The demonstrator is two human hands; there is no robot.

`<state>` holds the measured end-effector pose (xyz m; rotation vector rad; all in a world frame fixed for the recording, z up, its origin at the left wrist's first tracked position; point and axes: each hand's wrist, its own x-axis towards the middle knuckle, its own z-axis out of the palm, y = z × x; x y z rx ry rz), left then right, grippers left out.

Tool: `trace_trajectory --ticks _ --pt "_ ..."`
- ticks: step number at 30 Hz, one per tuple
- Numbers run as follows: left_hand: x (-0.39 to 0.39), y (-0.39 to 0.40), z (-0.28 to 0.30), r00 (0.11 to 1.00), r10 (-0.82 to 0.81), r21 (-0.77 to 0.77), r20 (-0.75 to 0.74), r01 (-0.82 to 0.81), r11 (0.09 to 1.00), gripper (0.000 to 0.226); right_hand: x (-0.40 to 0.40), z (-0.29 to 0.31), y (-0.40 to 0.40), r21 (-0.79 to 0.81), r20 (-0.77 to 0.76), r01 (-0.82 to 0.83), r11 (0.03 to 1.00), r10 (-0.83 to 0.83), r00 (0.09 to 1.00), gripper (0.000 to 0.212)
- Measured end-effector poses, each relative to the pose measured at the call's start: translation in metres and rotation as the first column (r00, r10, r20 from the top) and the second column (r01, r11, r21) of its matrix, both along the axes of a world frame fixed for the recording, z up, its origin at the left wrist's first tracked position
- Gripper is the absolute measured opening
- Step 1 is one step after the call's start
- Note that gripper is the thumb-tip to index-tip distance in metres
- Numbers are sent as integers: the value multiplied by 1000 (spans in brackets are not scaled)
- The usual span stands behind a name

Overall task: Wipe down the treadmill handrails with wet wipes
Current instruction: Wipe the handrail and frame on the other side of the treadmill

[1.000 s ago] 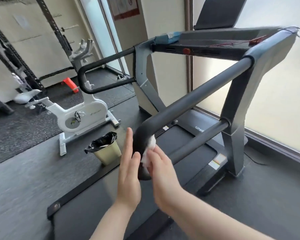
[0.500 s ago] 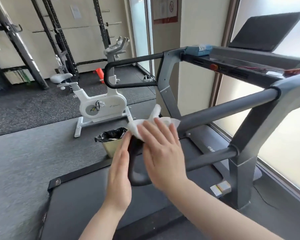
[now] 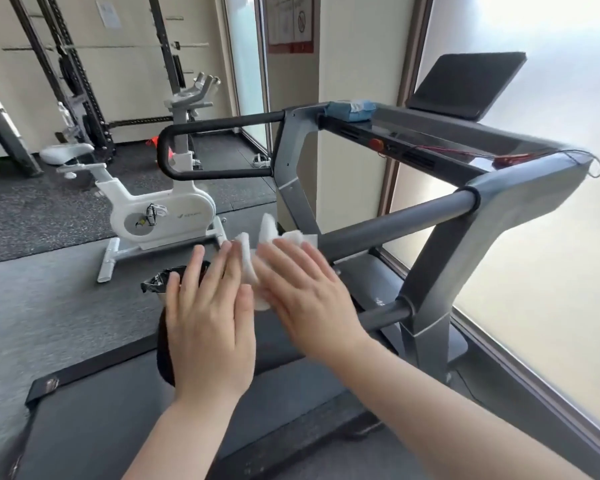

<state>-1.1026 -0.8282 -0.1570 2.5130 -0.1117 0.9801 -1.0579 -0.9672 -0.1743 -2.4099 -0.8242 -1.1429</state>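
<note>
- The right hand lies with its fingers straight and spread, palm down on a white wet wipe at the curved near end of the right handrail; it presses the wipe and does not curl round it.
- The wipe is bunched: crumpled folds stick up past the right fingertips, and a strip of it shows in the gap between the two hands, down to just beside the left thumb.
- The left hand is flat as well, fingers straight and close together, set against the left side of the handrail's bend; its forefinger edge touches the wipe, with the rest of the wipe lying to its right.
- Whether either palm has more of the wipe under it cannot be told, since the hands cover it.
- The dark bend of the handrail shows below and left of the left hand, and the bar runs up and right to the grey upright of the treadmill.
- The left handrail loops out from the far-left upright, well apart from both hands.
- A blue pack of wipes rests on the far-left corner of the treadmill console.
- A bin with a black liner stands on the floor beyond the left fingertips, and a white exercise bike stands behind it.
</note>
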Motion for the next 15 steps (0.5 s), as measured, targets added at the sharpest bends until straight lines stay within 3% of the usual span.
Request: trace_trajectory --ticks 3,5,7,11,13,15 --pt "7 -4 8 999 29 115 -28 -25 993 47 30 20 -63 143 -157 329 933 -307 939 37" --pt "17 -8 19 997 64 160 -48 -55 986 44 36 26 -57 196 -265 482 854 -427 865 44" --pt "26 -16 29 990 105 197 -96 -85 977 44 28 26 -25 177 -242 430 885 -384 891 40" --pt "31 -21 38 985 113 234 -134 -80 969 41 5 18 -26 65 -86 93 994 -87 992 31" --pt "30 -18 35 992 89 262 -90 -63 963 42 20 20 -58 21 -96 173 985 -170 981 30" --pt "31 -18 33 994 81 267 -70 -60 962 44 40 29 -80 88 -189 364 927 -343 920 38"
